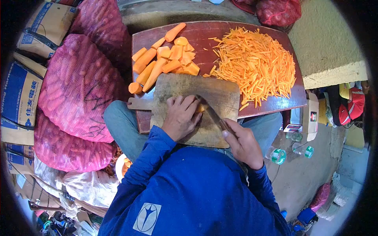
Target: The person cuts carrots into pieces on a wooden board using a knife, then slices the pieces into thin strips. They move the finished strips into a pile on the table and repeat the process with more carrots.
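Left hand [182,117], fingers bunched, pinching carrot [201,108] inside board's [173,86] edges; right hand [245,144] gripping knife [213,116]: slipping blade could nick adjacent fingertips.

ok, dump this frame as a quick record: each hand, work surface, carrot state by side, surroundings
left hand: steadies a carrot piece
right hand: grips a knife, blade at that piece
surface: wooden cutting board, overlapping the red table
table left: peeled carrots and chunks
table right: heap of carrot strips
beyond left knee: pink mesh sacks
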Demonstrator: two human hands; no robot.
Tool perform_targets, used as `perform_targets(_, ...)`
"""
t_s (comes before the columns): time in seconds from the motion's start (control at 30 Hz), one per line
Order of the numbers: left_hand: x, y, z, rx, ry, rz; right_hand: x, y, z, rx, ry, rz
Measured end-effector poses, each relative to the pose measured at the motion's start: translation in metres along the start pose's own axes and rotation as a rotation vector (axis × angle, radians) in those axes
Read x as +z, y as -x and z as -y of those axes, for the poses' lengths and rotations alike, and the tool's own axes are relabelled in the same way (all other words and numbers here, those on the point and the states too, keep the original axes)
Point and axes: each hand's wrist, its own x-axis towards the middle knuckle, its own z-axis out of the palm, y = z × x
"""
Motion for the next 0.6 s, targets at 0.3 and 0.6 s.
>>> perform_targets(0.3, 0.006, 0.007, 0.0, -0.033, 0.071, -0.092, 0.018, -0.008, -0.012, -0.213, 0.126, -0.015)
perform_targets(0.6, 0.005, 0.012, 0.002, 0.011, 0.053, -0.041, 0.028, -0.013, -0.008, -0.183, 0.262, 0.05)
